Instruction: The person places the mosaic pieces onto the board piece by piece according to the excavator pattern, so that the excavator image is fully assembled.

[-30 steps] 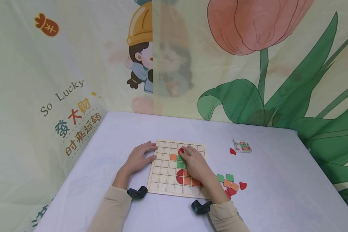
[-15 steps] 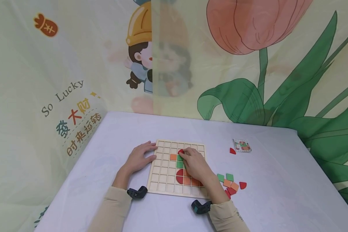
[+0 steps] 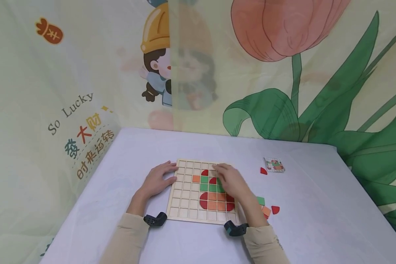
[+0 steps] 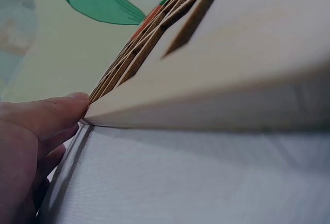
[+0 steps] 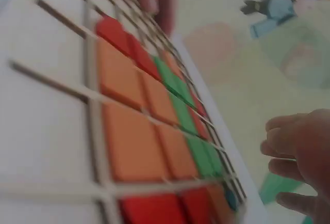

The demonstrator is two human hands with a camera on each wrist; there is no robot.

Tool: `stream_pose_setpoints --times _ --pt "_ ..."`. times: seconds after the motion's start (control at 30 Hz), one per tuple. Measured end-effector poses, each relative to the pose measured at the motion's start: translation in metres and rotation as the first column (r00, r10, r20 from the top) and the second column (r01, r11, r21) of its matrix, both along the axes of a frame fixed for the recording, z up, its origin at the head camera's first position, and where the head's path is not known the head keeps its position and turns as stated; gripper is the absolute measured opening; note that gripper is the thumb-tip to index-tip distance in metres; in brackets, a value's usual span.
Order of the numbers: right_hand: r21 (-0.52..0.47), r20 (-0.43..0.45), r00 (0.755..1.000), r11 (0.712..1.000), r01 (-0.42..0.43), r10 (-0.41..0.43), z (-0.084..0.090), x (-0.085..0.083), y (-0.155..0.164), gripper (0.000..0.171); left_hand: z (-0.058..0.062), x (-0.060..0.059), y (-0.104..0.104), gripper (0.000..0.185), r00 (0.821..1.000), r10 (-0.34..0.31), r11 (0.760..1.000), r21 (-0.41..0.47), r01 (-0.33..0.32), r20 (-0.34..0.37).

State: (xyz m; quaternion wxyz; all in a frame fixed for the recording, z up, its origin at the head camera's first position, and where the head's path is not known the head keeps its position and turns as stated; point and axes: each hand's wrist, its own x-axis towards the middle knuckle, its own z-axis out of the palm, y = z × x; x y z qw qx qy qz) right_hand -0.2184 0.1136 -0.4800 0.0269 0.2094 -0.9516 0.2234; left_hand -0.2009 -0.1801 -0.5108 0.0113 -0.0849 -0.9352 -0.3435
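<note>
The board (image 3: 202, 190) is steadied by the flat left hand (image 3: 158, 180), thumb seen edge-on only at the wrist, while the right hand's (image 3: 232, 181) fingers hover loosely curled, empty.

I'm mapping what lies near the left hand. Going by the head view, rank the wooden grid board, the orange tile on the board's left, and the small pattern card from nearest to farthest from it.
1. Wooden grid board: the left hand touches its left edge.
2. Orange tile: on the board, a few cells right of the hand.
3. Pattern card: far right on the table, beyond the board.
</note>
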Motion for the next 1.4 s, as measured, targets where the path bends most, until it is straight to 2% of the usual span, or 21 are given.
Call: stream_pose_setpoints --times 0.07,0.1,0.2,0.3,0.4,0.5,0.6,0.67,0.77,0.83,0.93,1.1,1.33,1.4 --pt "-0.045 0.007 0.991 0.990 0.135 -0.135 0.003 -0.006 0.026 0.037 -0.002 0.000 0.001 0.043 1.000 -0.003 1.000 0.004 0.003 0.009" --pt "-0.049 0.015 0.977 0.976 0.212 -0.211 0.004 -0.009 0.040 0.039 -0.002 0.000 0.001 0.043 1.000 -0.008 1.000 0.004 0.008 0.009" --pt "-0.043 0.060 0.911 0.911 0.410 -0.407 0.003 -0.012 0.079 0.042 -0.004 0.000 0.001 0.043 1.000 -0.013 1.000 0.003 0.013 0.008" --pt "-0.019 0.102 0.857 0.860 0.509 -0.505 -0.001 -0.012 0.104 0.044 -0.003 0.001 0.002 0.043 1.000 -0.007 1.000 0.008 0.007 0.002" --pt "-0.025 0.147 0.833 0.840 0.542 -0.533 -0.006 -0.012 0.116 0.044 -0.002 0.002 0.002 0.042 1.000 -0.004 1.000 0.009 0.004 -0.002" --pt "-0.027 0.199 0.839 0.853 0.521 -0.507 -0.009 -0.010 0.123 0.043 -0.002 0.002 0.002 0.043 1.000 -0.009 1.000 0.007 0.009 -0.004" --pt "0.002 0.267 0.862 0.895 0.446 -0.431 -0.008 -0.008 0.128 0.048 -0.002 0.001 0.001 0.043 1.000 -0.007 1.000 0.001 0.007 0.000" --pt "0.050 0.334 0.867 0.926 0.375 -0.370 -0.005 -0.006 0.131 0.060 -0.002 0.001 0.001 0.043 1.000 -0.010 1.000 -0.001 0.010 -0.004" --pt "0.148 0.429 0.850 0.952 0.269 -0.307 -0.001 -0.002 0.131 0.084 -0.001 0.001 -0.001 0.043 1.000 -0.011 1.000 -0.002 0.011 -0.013" --pt "0.197 0.462 0.839 0.955 0.221 -0.289 0.002 0.000 0.127 0.093 -0.001 0.001 -0.002 0.043 1.000 -0.015 1.000 -0.003 0.014 -0.024" --pt "0.231 0.460 0.844 0.955 0.185 -0.274 0.004 0.001 0.116 0.096 -0.001 0.001 -0.003 0.043 1.000 -0.012 1.000 -0.006 0.012 -0.029" --pt "0.224 0.450 0.854 0.959 0.177 -0.262 0.008 0.002 0.104 0.095 -0.002 0.001 -0.002 0.043 1.000 -0.012 1.000 -0.002 0.012 -0.025" --pt "0.307 0.489 0.817 0.937 0.167 -0.306 0.011 0.007 0.110 0.112 -0.002 -0.001 -0.002 0.043 0.999 -0.015 1.000 0.003 0.015 -0.028" --pt "0.291 0.472 0.826 0.939 0.184 -0.308 0.008 0.005 0.110 0.109 -0.002 -0.001 -0.001 0.043 0.999 -0.016 1.000 0.000 0.016 -0.032"
